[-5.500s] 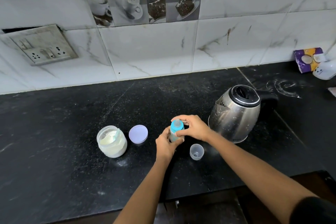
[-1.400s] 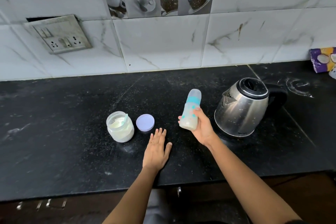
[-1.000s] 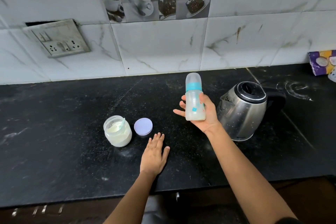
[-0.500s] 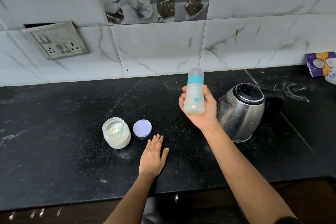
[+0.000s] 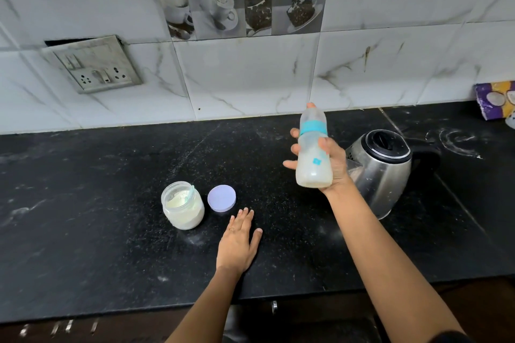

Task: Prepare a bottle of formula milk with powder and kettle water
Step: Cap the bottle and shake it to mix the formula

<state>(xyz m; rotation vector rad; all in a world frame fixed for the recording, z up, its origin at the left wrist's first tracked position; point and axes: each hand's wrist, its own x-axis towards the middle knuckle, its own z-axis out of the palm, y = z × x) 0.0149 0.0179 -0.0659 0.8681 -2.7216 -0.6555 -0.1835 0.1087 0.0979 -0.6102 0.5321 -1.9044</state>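
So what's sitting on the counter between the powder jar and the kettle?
In the head view, the round lilac lid lies flat just right of the powder jar. Beyond it the black counter is bare up to the kettle, though the raised bottle overlaps that stretch.

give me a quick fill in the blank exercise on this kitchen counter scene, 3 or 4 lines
1. The right hand holds the capped baby bottle with the blue collar ____ the black stone counter.
2. The left hand lies ____ on the counter.
3. The round lilac lid sits just ____ of the open glass jar of white powder.
4. The steel kettle has its black lid ____.

Missing words: above; flat; right; shut
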